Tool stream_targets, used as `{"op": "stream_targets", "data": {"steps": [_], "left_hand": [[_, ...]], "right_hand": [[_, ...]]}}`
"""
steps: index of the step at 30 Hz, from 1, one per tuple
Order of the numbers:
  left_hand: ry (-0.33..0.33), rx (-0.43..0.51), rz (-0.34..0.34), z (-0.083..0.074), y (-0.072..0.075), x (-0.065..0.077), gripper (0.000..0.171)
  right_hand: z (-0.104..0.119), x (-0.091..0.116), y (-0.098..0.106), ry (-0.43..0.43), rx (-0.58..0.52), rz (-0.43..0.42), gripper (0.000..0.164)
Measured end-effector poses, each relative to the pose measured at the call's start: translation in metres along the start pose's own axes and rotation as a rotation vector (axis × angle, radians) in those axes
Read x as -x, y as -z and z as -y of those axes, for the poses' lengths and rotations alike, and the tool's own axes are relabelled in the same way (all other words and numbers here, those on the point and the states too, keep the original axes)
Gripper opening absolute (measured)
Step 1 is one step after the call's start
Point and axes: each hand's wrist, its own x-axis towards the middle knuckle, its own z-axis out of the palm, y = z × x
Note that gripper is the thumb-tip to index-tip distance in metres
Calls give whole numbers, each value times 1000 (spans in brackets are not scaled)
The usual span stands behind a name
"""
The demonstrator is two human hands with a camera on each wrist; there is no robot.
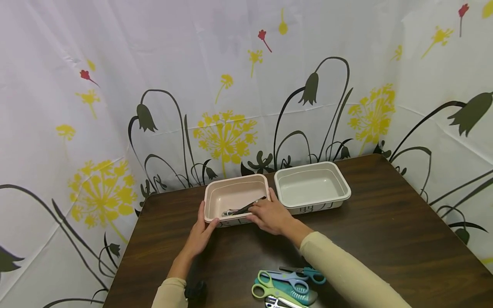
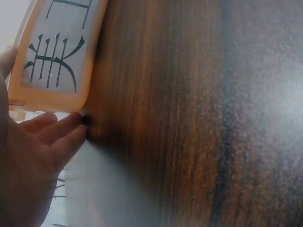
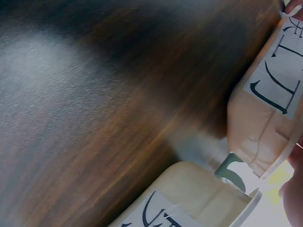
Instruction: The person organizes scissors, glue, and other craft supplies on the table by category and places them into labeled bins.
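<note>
A pink bin (image 1: 236, 188) with a label on its front wall stands near the back of the table. My left hand (image 1: 199, 234) holds its front left corner, thumb at the front rim and fingers along the side; the left wrist view shows those fingers at the bin's end. At the front right corner, my right hand (image 1: 269, 214) grips the bin, with some fingers bent over the rim. Slim black and silver tools (image 1: 244, 209) lie inside along the front wall, partly hidden by the right fingers.
A pale grey bin (image 1: 312, 184), also labelled, stands just right of the pink one. Near the table's front edge lies a pile with green-handled scissors (image 1: 265, 284), lavender scissors (image 1: 298, 282) and teal scissors (image 1: 316, 274). A flowered curtain (image 1: 231, 85) hangs behind the table (image 1: 161, 239).
</note>
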Motion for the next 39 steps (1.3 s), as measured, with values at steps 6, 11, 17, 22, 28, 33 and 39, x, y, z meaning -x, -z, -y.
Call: {"op": "stream_targets", "data": {"steps": [6, 11, 17, 22, 28, 33, 39], "left_hand": [[-1, 5, 1, 2, 0, 1, 83], [12, 16, 1, 3, -1, 3, 83], [-1, 9, 0, 1, -2, 3, 83], [-5, 1, 1, 0, -2, 2, 83], [-7, -2, -1, 0, -1, 1, 83], [-1, -3, -1, 0, -1, 1, 83], [-12, -15, -10, 0, -2, 1, 81]], "right_hand": [[1, -1, 2, -21, -8, 48, 49], [2, 6, 1, -10, -21, -30, 46], [14, 32, 20, 58, -61, -117, 33], [32, 71, 35, 126, -143, -99, 19], [54, 124, 42, 184, -253, 3, 9], [65, 156, 34, 163, -323, 88, 8], [64, 178, 19, 153, -166, 89, 18]]}}
